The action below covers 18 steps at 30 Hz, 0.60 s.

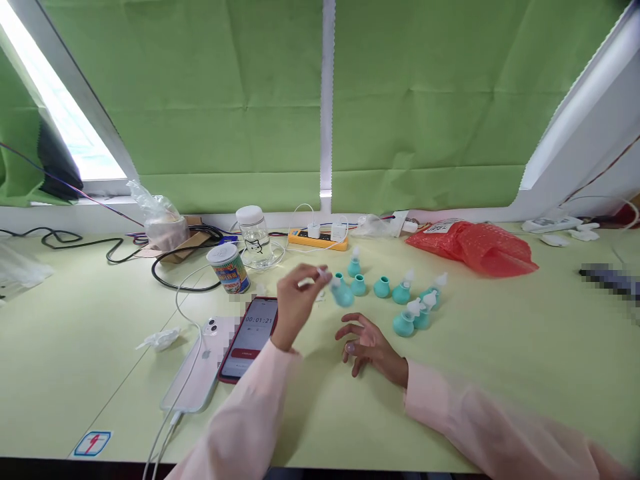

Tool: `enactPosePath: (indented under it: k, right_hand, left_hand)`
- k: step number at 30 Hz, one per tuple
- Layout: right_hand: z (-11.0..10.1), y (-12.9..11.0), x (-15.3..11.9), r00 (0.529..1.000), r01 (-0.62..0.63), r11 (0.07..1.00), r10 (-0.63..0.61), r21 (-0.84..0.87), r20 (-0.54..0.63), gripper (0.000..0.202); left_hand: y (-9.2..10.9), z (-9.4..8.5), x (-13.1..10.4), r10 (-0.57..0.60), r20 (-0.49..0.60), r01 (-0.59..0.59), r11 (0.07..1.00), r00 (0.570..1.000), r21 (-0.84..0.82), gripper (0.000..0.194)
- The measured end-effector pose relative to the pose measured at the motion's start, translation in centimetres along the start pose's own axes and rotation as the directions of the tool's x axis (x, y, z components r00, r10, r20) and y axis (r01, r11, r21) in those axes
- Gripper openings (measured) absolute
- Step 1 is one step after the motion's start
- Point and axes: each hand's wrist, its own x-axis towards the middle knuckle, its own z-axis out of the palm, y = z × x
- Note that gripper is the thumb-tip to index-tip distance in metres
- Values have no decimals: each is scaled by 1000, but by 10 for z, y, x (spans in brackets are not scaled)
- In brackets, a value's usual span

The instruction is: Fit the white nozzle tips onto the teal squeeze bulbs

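Note:
My left hand (300,300) is closed in a pinch on the white tip of a small teal bottle (343,295), which tilts and is blurred by motion. My right hand (369,348) is just above the table, fingers spread and holding nothing. Beyond it stand several teal bottles with white tips, among them one bottle (403,325) nearest the hand and another (401,293) behind it. Open-necked teal bottles without tips, such as one bottle (381,287) and its neighbour (358,286), are farther back. One tipped bottle (354,265) stands behind these.
Left of my left hand lie a phone with a running timer (253,337) and a pale phone (203,367) with a white cable. A printed can (229,268), a clear jar (255,237) and a yellow power strip (320,240) stand behind. A red plastic bag (475,247) lies back right.

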Motion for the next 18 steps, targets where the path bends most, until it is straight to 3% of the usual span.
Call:
enactPosePath:
  k: [2, 5, 11, 15, 18]
  right_hand:
    - [1, 4, -1, 999, -24, 999, 25, -42, 27, 47]
    - [2, 9, -2, 999, -11, 993, 16, -114, 45, 40]
    - [2, 11, -2, 998, 29, 989, -19, -147, 67, 37]
    - [3, 11, -2, 997, 39, 990, -29, -137, 70, 35]
    - [2, 13, -1, 997, 34, 989, -24, -145, 73, 36]
  left_hand:
    - [4, 0, 26, 72, -142, -66, 997, 987, 44, 19]
    - [-2, 5, 62, 117, -209, -88, 985, 971, 146, 22]
    - [-53, 24, 95, 26, -139, 35, 910, 990, 414, 15]
    - [-85, 24, 97, -55, -55, 74, 899, 997, 431, 12]
    - [-95, 18, 96, -79, -48, 92, 898, 996, 430, 18]
